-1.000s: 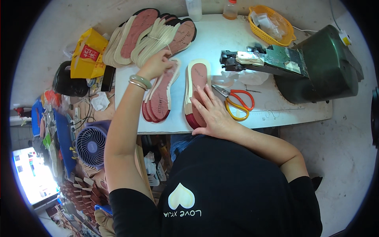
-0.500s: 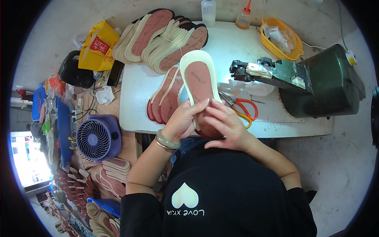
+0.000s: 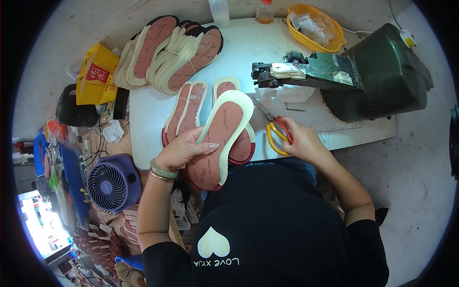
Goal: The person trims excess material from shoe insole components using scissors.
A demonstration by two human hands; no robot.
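Observation:
My left hand (image 3: 184, 149) holds a shoe sole (image 3: 221, 134) with a reddish-brown face and cream rim, lifted over the near edge of the white table (image 3: 296, 119). My right hand (image 3: 301, 141) grips scissors (image 3: 275, 129) with red and yellow handles, blades pointing away over the table. Beneath the held sole lies another sole (image 3: 244, 143), and a small stack of soles (image 3: 186, 112) rests just left of it.
A large heap of soles (image 3: 167, 52) sits at the table's far left. A green machine (image 3: 377, 71) with a metal arm (image 3: 306, 71) fills the right side. A yellow basket (image 3: 315, 26), two bottles (image 3: 220, 12), a yellow bag (image 3: 95, 74) and a purple fan (image 3: 112, 184) surround it.
My right hand left the sole and took hold of the scissors on the table. My left hand keeps the sole alone, now lower and tilted toward me.

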